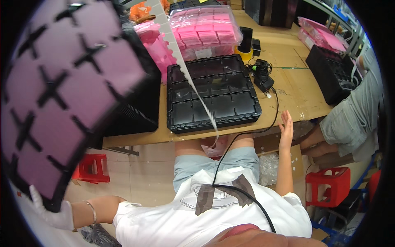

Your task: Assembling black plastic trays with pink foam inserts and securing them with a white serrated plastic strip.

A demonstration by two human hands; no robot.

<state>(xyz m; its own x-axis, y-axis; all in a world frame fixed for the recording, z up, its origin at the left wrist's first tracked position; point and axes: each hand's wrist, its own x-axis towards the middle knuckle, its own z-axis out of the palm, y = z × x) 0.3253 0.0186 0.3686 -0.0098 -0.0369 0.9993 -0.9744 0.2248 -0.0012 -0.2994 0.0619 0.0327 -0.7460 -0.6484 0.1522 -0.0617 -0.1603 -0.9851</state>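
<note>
Pink-padded black tray (61, 94), gripped at its lower corner by the gloved left hand (51, 212), loomed nearest, hiding the bench's left side. Right of it, the bare right hand (286, 125) hovered open beside an empty black tray (212, 94) on the cardboard-topped bench (296, 88); pink stacks (207, 31) lay beyond.

White short-sleeved shirt with a faint line drawing, pale blue shorts. White glove on the left hand (51, 212), thin bracelet (93, 210) above it. The right hand (286, 128) is bare.

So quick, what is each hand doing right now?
Left hand: gloved, closed on the black tray with pink pads, lifted up.
Right hand: open, fingers spread, holding nothing, by the table edge.
</note>
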